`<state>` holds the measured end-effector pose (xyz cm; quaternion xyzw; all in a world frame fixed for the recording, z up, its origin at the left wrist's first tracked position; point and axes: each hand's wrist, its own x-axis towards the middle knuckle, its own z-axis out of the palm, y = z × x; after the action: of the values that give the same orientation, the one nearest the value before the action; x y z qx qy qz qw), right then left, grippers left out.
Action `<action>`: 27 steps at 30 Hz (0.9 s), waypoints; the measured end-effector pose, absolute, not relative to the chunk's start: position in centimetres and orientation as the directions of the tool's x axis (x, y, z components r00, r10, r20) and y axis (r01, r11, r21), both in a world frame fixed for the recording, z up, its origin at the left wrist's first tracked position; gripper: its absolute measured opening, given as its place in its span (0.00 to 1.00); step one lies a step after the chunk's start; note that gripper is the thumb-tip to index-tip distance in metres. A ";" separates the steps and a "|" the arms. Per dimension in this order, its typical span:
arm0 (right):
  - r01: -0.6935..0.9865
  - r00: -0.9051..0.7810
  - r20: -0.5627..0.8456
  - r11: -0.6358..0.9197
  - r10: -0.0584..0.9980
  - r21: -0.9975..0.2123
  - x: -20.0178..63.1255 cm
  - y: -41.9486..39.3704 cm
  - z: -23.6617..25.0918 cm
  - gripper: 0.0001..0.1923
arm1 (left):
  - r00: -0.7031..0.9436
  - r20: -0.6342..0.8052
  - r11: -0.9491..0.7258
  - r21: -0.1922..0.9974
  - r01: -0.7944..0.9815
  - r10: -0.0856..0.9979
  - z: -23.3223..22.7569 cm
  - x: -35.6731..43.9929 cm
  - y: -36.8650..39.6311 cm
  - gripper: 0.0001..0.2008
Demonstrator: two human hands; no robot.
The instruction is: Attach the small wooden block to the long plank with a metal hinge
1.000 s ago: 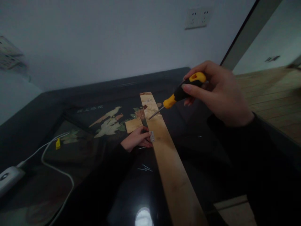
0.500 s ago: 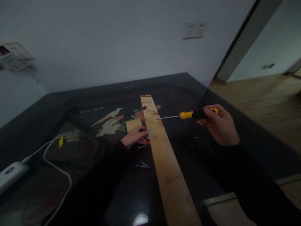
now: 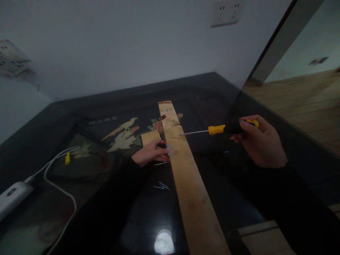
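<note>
A plank (image 3: pixel 192 191) is laid lengthwise on bench (image 3: pixel 140 212), w/ a few nails or screws (image 3: pixel 162 187) scattered L of it. At plank's L edge, metal plate (image 3: pixel 170 150) is held in L hand (image 3: pixel 148 153), grip narrow. Screwdriver (image 3: pixel 217 129) is held in R hand (image 3: pixel 265 145), fingers curled round handle, shaft approx. level, tip over plank; contact unclear.

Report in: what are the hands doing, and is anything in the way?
Right hand grips screwdriver, tip over plank. Left hand holds metal plate at plank's left edge. Nothing seen between tip and metal plate; loose metal pins lie left of plank.
</note>
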<state>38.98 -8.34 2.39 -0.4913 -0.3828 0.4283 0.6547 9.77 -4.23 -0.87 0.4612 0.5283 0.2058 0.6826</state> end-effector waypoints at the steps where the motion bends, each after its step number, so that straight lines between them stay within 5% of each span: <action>1: -0.179 0.343 0.084 0.153 0.936 -0.972 39.0 -8.3 2.4 0.12 | 0.361 -0.529 0.489 0.848 0.203 0.768 -0.9 9.8 -4.2 0.18; 16: -0.261 0.349 0.024 0.121 0.937 -0.958 38.6 -8.1 2.1 0.10 | 0.380 -0.490 0.415 0.870 0.265 0.784 -0.8 9.0 -4.9 0.25; 21: -0.349 0.344 -0.139 -0.011 0.929 -0.937 37.7 -8.2 2.1 0.10 | 0.185 -0.123 0.024 0.885 0.465 0.975 -1.0 6.9 -8.5 0.17; 24: -0.385 0.360 -0.170 -0.020 0.918 -0.923 37.2 -8.2 1.8 0.06 | 0.193 0.090 -0.193 0.753 0.629 0.977 -1.3 5.3 -11.2 0.08; 27: -0.403 0.350 -0.208 -0.054 0.913 -0.914 36.9 -8.1 1.3 0.08 | 0.300 0.118 -0.301 0.659 0.689 0.947 -1.9 4.3 -13.2 0.04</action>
<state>36.86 -8.13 1.34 -0.5134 -0.2486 0.5130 0.6414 4.34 -13.17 -1.87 0.7655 0.5343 0.2537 0.2534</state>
